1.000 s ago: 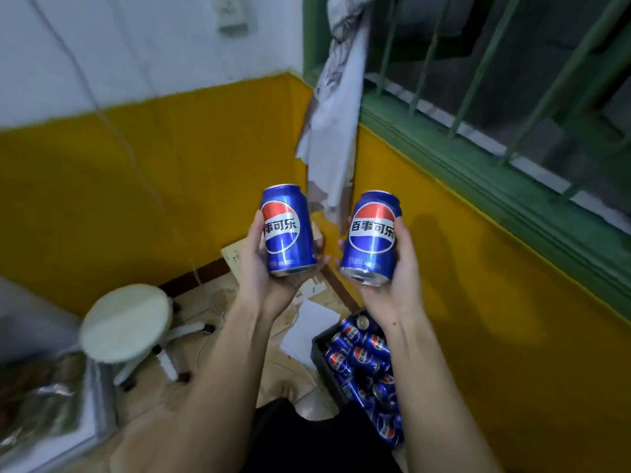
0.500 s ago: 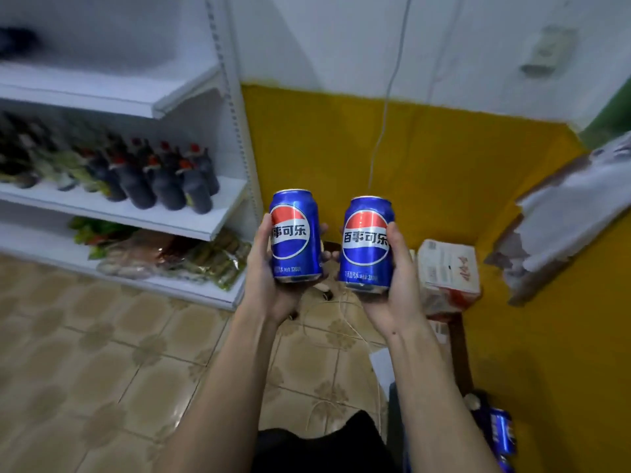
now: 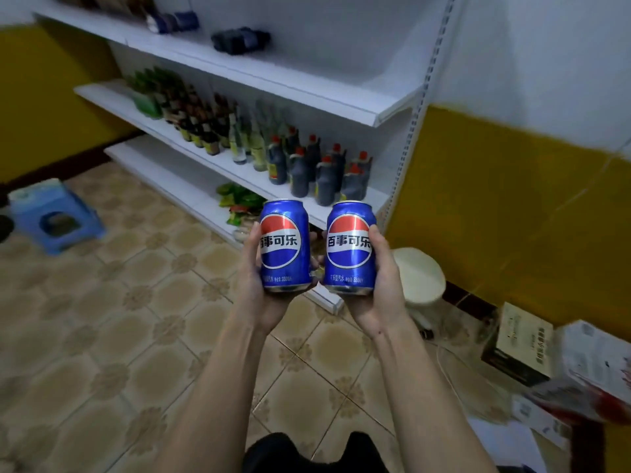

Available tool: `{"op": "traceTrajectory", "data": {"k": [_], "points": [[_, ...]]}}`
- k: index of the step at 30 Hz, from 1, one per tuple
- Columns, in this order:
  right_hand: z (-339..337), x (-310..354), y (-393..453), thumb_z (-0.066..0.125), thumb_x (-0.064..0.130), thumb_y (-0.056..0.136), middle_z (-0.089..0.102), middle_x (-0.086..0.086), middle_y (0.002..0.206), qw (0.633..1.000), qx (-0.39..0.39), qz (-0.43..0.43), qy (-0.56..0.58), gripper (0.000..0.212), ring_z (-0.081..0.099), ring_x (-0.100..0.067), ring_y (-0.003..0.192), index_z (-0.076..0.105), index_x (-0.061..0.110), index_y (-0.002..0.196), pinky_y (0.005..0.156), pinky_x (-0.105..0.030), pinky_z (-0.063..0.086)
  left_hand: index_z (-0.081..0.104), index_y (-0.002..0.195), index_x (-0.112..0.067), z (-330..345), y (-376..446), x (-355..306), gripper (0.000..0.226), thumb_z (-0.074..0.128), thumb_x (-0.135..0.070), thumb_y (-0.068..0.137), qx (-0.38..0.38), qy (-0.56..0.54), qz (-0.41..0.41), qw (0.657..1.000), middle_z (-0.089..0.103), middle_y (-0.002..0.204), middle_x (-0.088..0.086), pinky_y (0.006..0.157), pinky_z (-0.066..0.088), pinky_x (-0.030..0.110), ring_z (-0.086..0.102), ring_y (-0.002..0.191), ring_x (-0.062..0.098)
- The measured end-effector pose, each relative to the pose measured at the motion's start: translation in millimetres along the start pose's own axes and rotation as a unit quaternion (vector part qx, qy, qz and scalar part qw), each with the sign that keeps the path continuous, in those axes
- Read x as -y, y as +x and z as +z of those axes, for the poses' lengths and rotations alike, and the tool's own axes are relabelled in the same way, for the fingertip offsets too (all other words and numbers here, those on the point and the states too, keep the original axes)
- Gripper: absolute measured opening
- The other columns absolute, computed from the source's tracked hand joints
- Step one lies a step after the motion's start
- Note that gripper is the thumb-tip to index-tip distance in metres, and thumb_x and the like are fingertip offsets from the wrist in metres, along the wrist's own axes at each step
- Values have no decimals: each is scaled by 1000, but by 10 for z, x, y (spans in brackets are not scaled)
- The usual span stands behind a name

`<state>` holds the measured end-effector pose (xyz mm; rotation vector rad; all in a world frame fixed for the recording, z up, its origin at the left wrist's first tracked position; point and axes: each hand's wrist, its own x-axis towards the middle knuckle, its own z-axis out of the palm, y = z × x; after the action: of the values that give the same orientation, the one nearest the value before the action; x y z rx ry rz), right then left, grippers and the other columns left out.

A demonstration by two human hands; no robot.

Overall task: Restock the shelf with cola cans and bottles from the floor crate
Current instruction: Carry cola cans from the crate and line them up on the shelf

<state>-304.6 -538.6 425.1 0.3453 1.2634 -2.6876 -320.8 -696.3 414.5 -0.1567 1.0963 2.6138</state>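
My left hand (image 3: 254, 288) grips a blue cola can (image 3: 285, 245), held upright in front of me. Beside it my right hand (image 3: 382, 288) grips a second blue cola can (image 3: 350, 247), also upright. Both cans hang above the tiled floor, in front of the white shelf unit (image 3: 297, 88). The upper shelf board has bare room on its right part and a few dark blue items (image 3: 240, 40) further left. The floor crate is out of view.
Dark sauce bottles (image 3: 321, 172) and green bottles (image 3: 150, 93) fill the middle shelf; packets (image 3: 239, 203) lie on the bottom one. A blue plastic stool (image 3: 54, 215) stands left, a white round stool (image 3: 418, 276) right, cardboard boxes (image 3: 519, 343) at the far right.
My view has swung left from the yellow corner and crate to the shelf unit. Both hands still hold their cans in front of me, now facing the shelves.
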Motion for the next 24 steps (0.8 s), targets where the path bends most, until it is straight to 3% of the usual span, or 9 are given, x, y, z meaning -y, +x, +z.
{"op": "traceTrajectory", "data": {"k": [5,8,12,24], "points": [[927,-474,465,58,49,90,71,-16,107,995,89,46,-24,49,68,-24,82,68,8,115,74,-37,52,56,137,-2,-728,-25,-811,79,54,-62,86,-43,-26,54,997,65,122,15,67,56,38,67,78,25],[1390,-704,785,60,50,90,71,-16,103,987,127,75,-56,54,68,-25,79,65,5,120,72,-38,52,64,128,-5,-1088,-3,-1206,68,47,-61,91,-60,-29,92,993,65,118,14,66,56,37,65,76,24],[1872,-939,1275,69,57,82,64,-21,107,971,196,116,-79,78,66,-28,85,55,0,134,75,-41,50,71,116,-7,-1402,110,-1621,66,48,-62,88,-92,-28,131,987,68,113,12,66,56,37,65,74,22],[2840,-915,3213,58,54,92,67,-14,103,911,363,177,-77,64,63,-24,81,60,2,129,71,-38,49,58,133,-1,-1674,1396,-2661,75,49,-62,90,-174,-10,246,953,68,114,11,66,55,35,64,77,21]]}}
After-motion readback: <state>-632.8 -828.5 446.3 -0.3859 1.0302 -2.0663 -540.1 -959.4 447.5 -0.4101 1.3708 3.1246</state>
